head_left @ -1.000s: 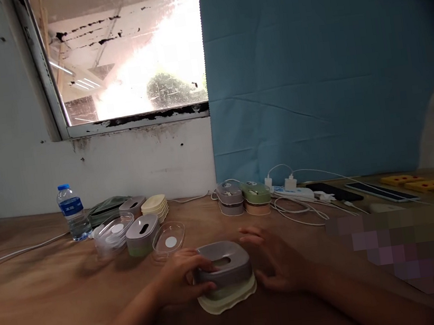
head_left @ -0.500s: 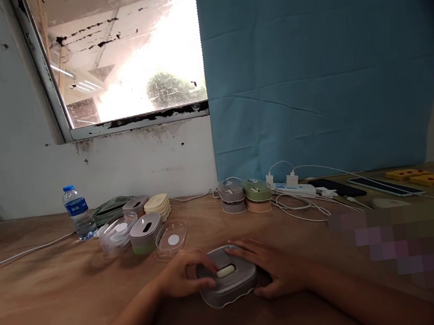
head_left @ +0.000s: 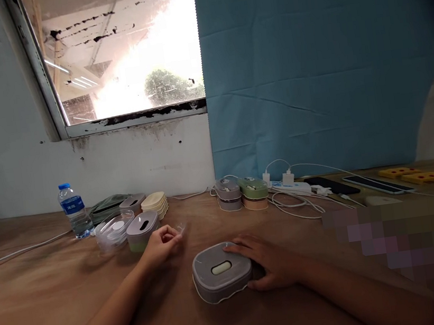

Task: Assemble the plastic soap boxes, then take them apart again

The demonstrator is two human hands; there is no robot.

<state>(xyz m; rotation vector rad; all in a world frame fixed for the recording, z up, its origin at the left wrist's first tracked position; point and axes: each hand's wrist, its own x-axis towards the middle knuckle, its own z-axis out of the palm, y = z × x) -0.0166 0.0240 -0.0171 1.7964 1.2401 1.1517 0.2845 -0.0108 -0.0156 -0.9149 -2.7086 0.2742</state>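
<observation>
In front of me on the wooden table lies a grey rounded box (head_left: 220, 282), with a cream oval piece (head_left: 221, 268) in its top slot and a thin wavy pale edge along its bottom. My right hand (head_left: 272, 262) is around its right end, fingers on the top rim and thumb low at the side. Farther left, my left hand (head_left: 163, 244) is closed in a pinch on a clear plastic lid (head_left: 182, 229), of which only a blurred bit shows beyond the fingertips. Just behind that hand stands a lilac and green box (head_left: 141, 228) with a dark slot.
Clear plastic lids (head_left: 114, 232), a stack of cream pieces (head_left: 155, 205) and a water bottle (head_left: 74, 210) stand at the back left. Grey (head_left: 228, 193) and green-topped (head_left: 253, 192) boxes are at back centre. A power strip (head_left: 292, 187), cables and phones lie right.
My left hand has left the grey box and moved left and away from me, picking up the clear lid that lay beside the lilac box. My right hand stays on the grey box.
</observation>
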